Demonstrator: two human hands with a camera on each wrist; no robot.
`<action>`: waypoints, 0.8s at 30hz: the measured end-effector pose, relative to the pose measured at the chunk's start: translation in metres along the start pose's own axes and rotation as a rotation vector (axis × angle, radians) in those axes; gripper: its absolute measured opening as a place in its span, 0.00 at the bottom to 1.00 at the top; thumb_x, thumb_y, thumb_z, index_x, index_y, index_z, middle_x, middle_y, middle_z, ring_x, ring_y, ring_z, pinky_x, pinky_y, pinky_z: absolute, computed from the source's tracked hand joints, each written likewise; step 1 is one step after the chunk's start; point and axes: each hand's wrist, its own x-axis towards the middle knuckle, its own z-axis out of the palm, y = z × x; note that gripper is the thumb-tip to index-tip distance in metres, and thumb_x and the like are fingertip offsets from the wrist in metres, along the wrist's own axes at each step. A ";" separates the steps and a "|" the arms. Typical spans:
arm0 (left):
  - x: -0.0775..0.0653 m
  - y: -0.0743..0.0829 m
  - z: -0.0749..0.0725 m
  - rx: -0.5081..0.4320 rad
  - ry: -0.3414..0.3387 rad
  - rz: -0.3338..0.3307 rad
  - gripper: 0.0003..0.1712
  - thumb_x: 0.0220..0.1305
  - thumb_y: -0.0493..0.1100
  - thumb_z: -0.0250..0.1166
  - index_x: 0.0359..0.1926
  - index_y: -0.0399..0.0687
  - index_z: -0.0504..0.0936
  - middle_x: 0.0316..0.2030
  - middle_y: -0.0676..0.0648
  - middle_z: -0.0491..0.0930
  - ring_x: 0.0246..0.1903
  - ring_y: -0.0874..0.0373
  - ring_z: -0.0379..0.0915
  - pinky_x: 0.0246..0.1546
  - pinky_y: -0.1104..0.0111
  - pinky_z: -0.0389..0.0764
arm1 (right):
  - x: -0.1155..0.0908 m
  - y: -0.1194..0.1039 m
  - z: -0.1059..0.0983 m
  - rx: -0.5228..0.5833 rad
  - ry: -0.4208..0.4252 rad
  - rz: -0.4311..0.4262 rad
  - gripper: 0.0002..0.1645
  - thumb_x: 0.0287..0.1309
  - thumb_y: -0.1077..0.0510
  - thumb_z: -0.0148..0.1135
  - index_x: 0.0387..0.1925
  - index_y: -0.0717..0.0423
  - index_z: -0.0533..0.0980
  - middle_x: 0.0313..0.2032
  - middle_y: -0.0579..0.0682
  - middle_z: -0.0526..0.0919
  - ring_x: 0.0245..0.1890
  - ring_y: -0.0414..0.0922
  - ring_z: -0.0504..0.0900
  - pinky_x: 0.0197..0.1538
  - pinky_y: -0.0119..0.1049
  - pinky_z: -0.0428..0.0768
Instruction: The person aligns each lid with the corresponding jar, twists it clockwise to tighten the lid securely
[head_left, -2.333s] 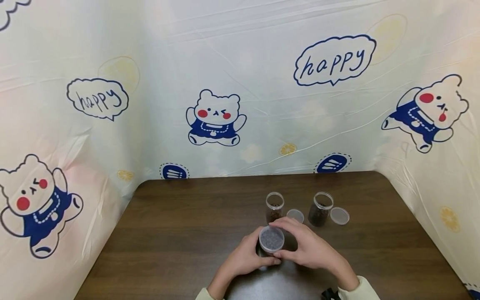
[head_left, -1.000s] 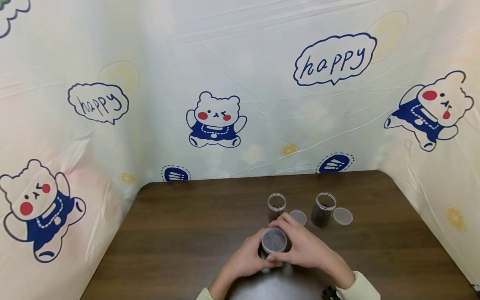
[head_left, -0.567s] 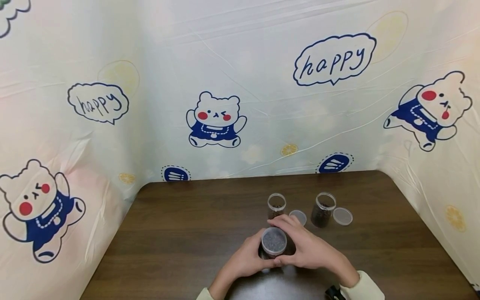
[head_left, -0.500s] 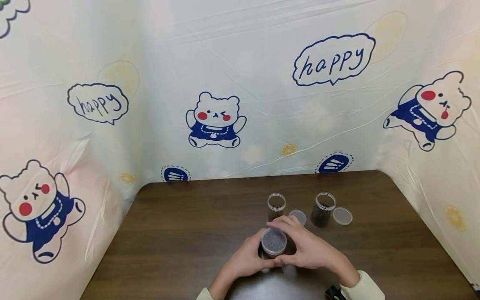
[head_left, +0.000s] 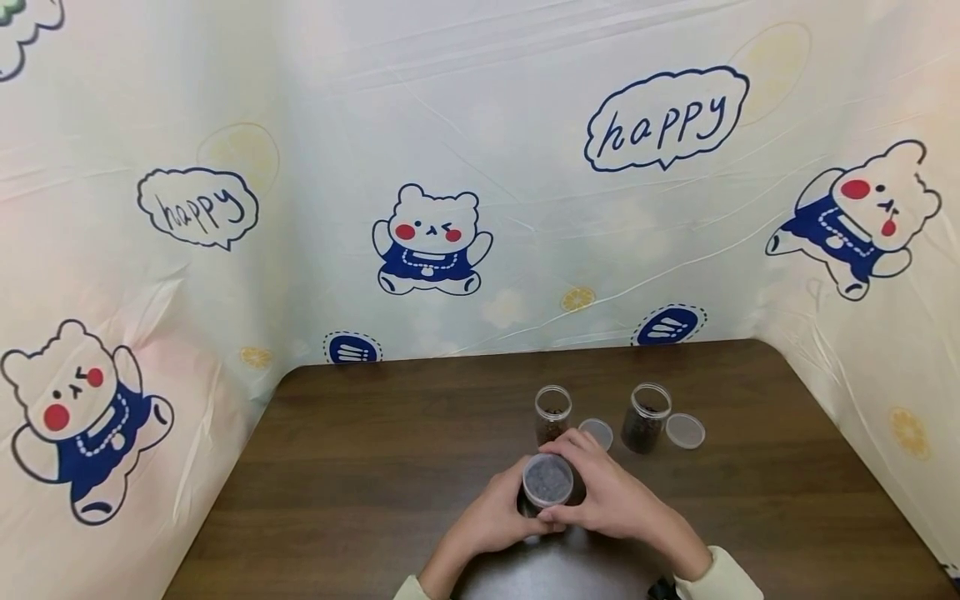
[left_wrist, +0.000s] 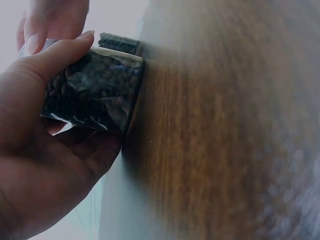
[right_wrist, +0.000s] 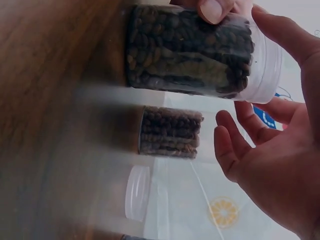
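Note:
A clear plastic jar (right_wrist: 185, 55) of dark beans stands on the table, its frosted screw lid (head_left: 548, 479) on top. My left hand (head_left: 491, 512) grips the jar's body from the left; in the left wrist view the thumb lies across the near side, with the fingers round the other. From the right, my right hand (head_left: 611, 492) holds the lid's rim between thumb and fingers. Its other fingers are loosely bent in the right wrist view. The two thumbs meet or nearly meet in front of the jar.
Behind the hands stand two lidless clear jars, the left jar (head_left: 552, 407) with brown beans and the right jar (head_left: 647, 421) with darker contents. A loose lid (head_left: 597, 434) lies between them, another lid (head_left: 686, 431) to the right. A printed curtain (head_left: 450, 100) surrounds the wooden table (head_left: 360, 467).
My right thumb and fingers have shifted slightly back and forth around the lid's rim. The left hand keeps its grip, and the jar stays in about the same place.

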 end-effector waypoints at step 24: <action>-0.001 0.000 0.001 0.009 0.000 0.003 0.44 0.56 0.57 0.82 0.70 0.62 0.71 0.59 0.53 0.83 0.57 0.63 0.79 0.60 0.66 0.80 | 0.000 -0.002 -0.007 0.006 -0.069 0.004 0.43 0.52 0.44 0.82 0.69 0.46 0.75 0.60 0.40 0.75 0.60 0.37 0.72 0.60 0.41 0.79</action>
